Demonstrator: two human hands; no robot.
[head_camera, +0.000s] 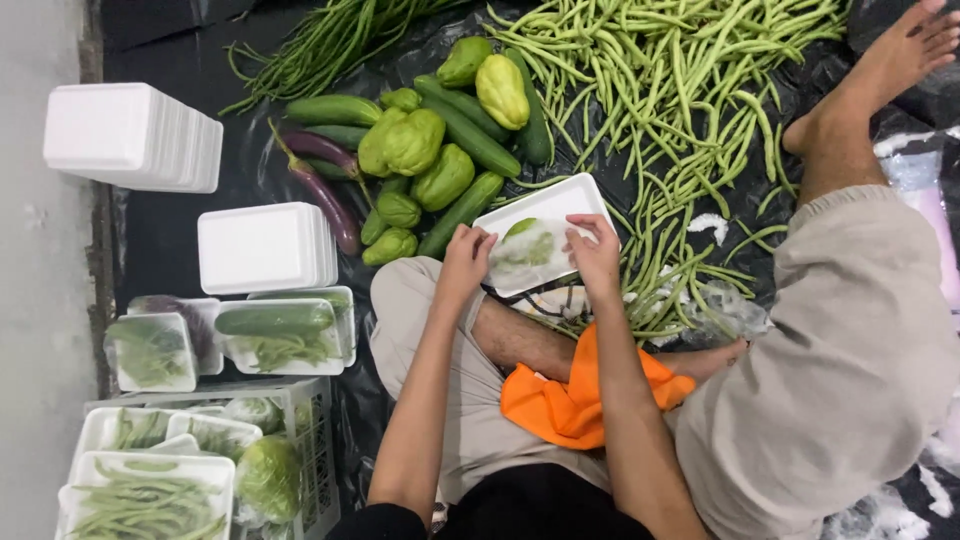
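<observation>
Both hands (467, 258) (597, 255) grip a film-wrapped white foam tray (560, 205) of chayote (528, 240).

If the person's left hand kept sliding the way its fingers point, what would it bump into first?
The left hand rests on the edge of the white foam tray, fingers pointing up-picture. Straight on, it would probably meet the long cucumber beside the tray, though depth is hard to judge.

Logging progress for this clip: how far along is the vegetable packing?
Done: wrapped trays beside and in the crate. In hand: left hand and right hand hold a tray with a chayote. Left: loose beans, cucumbers, eggplants, empty trays.
</observation>
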